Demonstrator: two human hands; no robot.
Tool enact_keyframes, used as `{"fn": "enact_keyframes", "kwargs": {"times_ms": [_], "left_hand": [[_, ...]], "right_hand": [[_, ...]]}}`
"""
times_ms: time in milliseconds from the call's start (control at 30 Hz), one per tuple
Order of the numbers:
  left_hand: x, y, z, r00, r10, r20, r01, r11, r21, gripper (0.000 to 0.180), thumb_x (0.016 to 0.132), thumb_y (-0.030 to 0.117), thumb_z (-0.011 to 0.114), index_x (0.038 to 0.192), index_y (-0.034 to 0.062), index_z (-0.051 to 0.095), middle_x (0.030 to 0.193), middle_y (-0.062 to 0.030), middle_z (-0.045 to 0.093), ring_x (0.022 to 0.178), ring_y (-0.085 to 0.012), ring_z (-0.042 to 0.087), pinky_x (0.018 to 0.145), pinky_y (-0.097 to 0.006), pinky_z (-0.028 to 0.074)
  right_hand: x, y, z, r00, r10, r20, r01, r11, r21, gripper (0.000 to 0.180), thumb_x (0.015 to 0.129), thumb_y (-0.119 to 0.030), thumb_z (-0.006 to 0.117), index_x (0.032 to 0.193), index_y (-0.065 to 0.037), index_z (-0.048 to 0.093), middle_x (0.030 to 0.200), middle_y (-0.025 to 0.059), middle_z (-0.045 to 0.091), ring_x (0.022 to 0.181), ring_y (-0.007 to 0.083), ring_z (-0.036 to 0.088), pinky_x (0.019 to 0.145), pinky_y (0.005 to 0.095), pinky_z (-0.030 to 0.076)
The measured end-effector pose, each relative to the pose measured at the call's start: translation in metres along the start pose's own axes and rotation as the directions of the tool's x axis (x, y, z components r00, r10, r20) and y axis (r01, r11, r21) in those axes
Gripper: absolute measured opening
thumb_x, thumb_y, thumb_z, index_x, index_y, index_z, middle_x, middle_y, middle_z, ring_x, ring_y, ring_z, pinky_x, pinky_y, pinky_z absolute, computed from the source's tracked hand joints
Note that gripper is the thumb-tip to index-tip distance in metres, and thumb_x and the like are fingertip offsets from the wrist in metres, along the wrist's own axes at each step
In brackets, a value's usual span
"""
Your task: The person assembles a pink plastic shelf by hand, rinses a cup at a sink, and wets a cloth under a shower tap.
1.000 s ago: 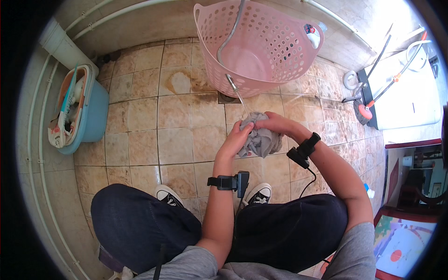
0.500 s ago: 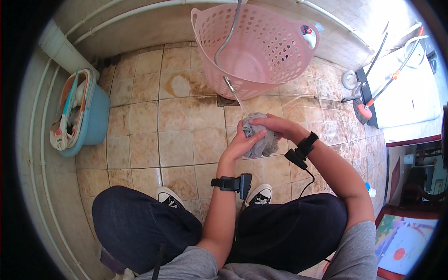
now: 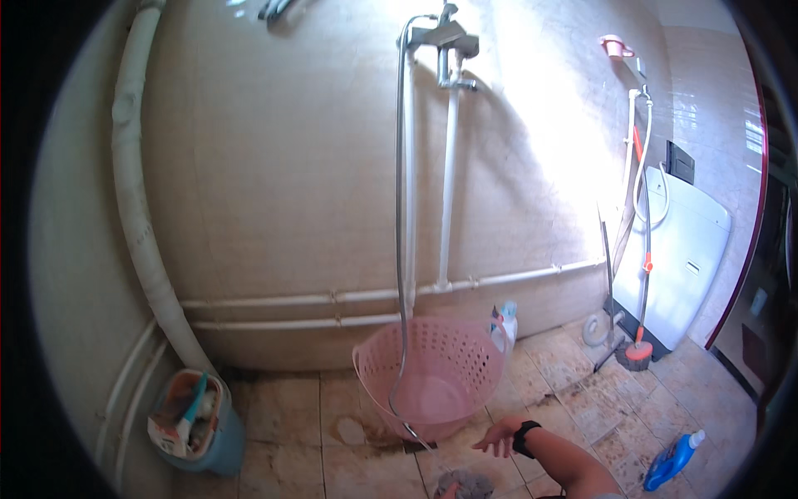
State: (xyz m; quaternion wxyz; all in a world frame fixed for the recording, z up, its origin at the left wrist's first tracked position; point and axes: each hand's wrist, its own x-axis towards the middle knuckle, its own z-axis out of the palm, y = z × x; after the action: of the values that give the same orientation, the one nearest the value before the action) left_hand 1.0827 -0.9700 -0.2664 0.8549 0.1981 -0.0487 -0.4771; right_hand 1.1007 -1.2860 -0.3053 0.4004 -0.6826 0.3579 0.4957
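At the lower edge, a bunched grey wet cloth (image 3: pixel 467 485) is in my left hand (image 3: pixel 450 492), of which only a bit of the fingers shows. My right hand (image 3: pixel 499 436) is off the cloth, held above and to the right of it, fingers apart with nothing in them. A metal shower hose (image 3: pixel 401 249) hangs from the wall mixer tap (image 3: pixel 449 37) and drapes over the rim of a pink perforated laundry basket (image 3: pixel 378 374). Its metal end (image 3: pixel 411 432) points toward the cloth, and a thin stream of water seems to run from it.
A blue bucket (image 3: pixel 224 441) with items inside stands at left beside a thick pipe (image 3: pixel 137 166). A blue bottle (image 3: pixel 673 461) stands at lower right. Behind the basket is another bottle (image 3: pixel 509 320). A long-handled brush (image 3: pixel 638 353) leans by a white washing machine (image 3: pixel 686 249).
My view has tilted up toward the wall and tap. The right hand has let go of the cloth and moved away from it; the left hand still holds the cloth.
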Motion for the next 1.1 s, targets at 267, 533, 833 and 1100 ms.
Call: {"fn": "enact_keyframes", "kwargs": {"times_ms": [267,533,833,1100], "left_hand": [[0.063,-0.022,-0.128,0.703,0.099,-0.705,-0.094,0.995,0.046,0.017,0.095,0.020,0.070,0.110,0.0153,0.062,0.091,0.0013,0.060,0.076,-0.0132,0.055,0.062,-0.029,0.047],[0.100,0.038,-0.145,0.519,0.305,-0.798,-0.321,0.935,0.149,0.029,0.093,0.017,0.069,0.118,0.0131,0.057,0.100,-0.0020,0.058,0.084,-0.0163,0.055,0.068,-0.031,0.049],[0.118,0.049,-0.141,0.349,0.334,-0.875,-0.373,0.907,0.198,0.042,0.090,0.014,0.068,0.127,0.0107,0.050,0.111,-0.0056,0.056,0.093,-0.0198,0.056,0.074,-0.034,0.050],[0.128,0.064,-0.146,0.227,0.390,-0.892,-0.409,0.870,0.276,0.053,0.087,0.011,0.068,0.135,0.0085,0.045,0.120,-0.0088,0.055,0.101,-0.0229,0.056,0.080,-0.036,0.051]], "right_hand": [[-0.298,-0.079,-0.141,0.876,-0.296,-0.380,0.288,0.954,-0.078,0.045,0.096,-0.048,0.058,0.128,-0.017,0.066,0.121,0.0045,0.072,0.095,0.0182,0.073,0.072,0.0372,0.059],[-0.546,-0.241,-0.265,-0.222,-0.387,-0.895,0.641,0.634,-0.433,0.031,0.094,-0.036,0.055,0.087,-0.008,0.065,0.056,0.0033,0.056,0.046,0.0160,0.054,0.043,0.0316,0.040],[-0.662,-0.369,-0.268,-0.172,-0.451,-0.876,0.968,0.090,-0.236,0.059,0.101,-0.053,0.055,0.128,-0.002,0.045,0.119,0.0196,0.065,0.104,0.0306,0.070,0.082,0.0404,0.062],[-0.669,-0.378,-0.301,-0.220,-0.430,-0.875,0.969,-0.197,-0.147,0.007,0.101,-0.008,0.058,0.100,-0.009,0.066,0.091,0.0082,0.067,0.084,0.0218,0.066,0.080,0.0348,0.058]]}}
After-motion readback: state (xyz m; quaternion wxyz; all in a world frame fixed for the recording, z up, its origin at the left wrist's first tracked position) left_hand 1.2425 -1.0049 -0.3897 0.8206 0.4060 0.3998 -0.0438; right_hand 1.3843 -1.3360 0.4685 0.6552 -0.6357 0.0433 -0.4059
